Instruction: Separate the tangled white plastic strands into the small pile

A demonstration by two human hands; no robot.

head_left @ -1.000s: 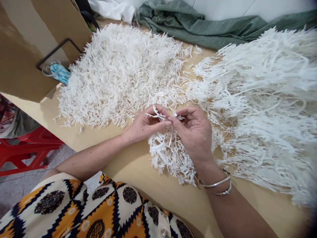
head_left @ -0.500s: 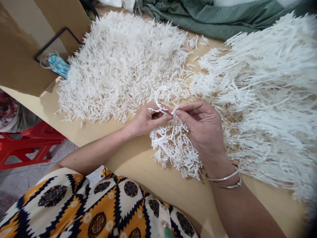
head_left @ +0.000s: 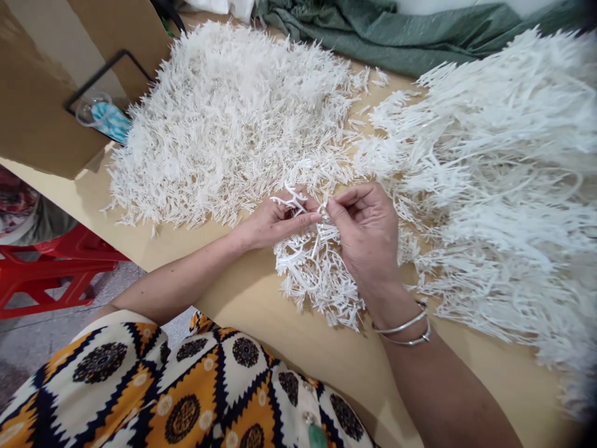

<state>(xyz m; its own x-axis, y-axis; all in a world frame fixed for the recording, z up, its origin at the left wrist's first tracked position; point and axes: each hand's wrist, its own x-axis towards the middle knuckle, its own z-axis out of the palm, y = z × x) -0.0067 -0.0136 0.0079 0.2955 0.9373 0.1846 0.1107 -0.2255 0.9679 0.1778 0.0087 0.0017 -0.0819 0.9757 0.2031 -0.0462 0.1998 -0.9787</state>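
Observation:
My left hand (head_left: 270,225) pinches a white branched plastic piece (head_left: 295,199), whose thin curled arms stick up above the fingers. Close against it, my right hand (head_left: 370,239) has thumb and forefinger closed on a white bit at the end near the left fingertips. Whether that bit is part of the same piece I cannot tell. Below both hands lies a small heap of white branched pieces (head_left: 321,280) on the tan table (head_left: 261,317).
A broad pile of short white pieces (head_left: 228,124) covers the table's far left. Longer white strands (head_left: 513,186) are heaped on the right. A cardboard box (head_left: 51,81) with a black wire frame stands at the left, green cloth (head_left: 364,31) lies behind, and a red stool (head_left: 51,267) is below.
My right hand has moved a little left and up. The long curled arm of the white piece now sits lower over my left fingers.

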